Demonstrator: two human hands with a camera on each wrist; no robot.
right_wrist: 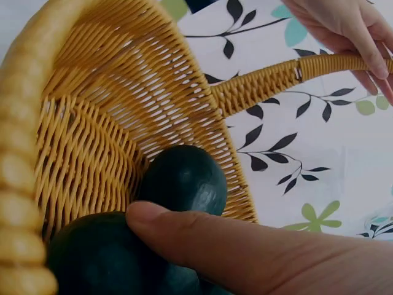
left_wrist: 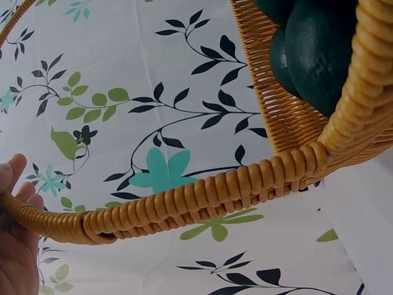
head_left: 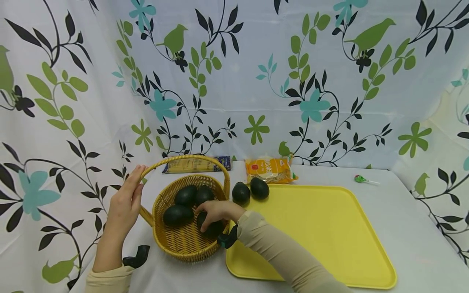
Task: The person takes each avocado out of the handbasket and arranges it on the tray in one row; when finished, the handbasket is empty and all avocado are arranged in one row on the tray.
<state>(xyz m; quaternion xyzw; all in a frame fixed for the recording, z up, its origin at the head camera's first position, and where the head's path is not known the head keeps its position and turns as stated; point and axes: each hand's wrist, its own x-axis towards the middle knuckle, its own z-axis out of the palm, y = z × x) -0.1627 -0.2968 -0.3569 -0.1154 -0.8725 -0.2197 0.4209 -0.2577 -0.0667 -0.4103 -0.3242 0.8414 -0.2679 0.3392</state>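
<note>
A wicker basket (head_left: 188, 244) with a tall hoop handle (head_left: 198, 156) holds several dark green avocados (head_left: 177, 215). My left hand (head_left: 124, 205) grips the handle on its left side; in the right wrist view its thumb and fingers (right_wrist: 362, 43) lie on both sides of the handle. Inside the basket, at its right, my right hand (head_left: 220, 211) holds an avocado (head_left: 210, 228), with the thumb over its top. That thumb shows close up in the right wrist view, against a dark avocado (right_wrist: 92, 252); the other fingers are hidden there.
Right of the basket lies a yellow tray (head_left: 311, 228). Two avocados (head_left: 259, 188) sit at its far left corner. Behind stand an orange food packet (head_left: 271, 170) and a blue-and-yellow packet (head_left: 194, 165). A lollipop (head_left: 360, 179) lies at the far right. A patterned cloth hangs behind the table.
</note>
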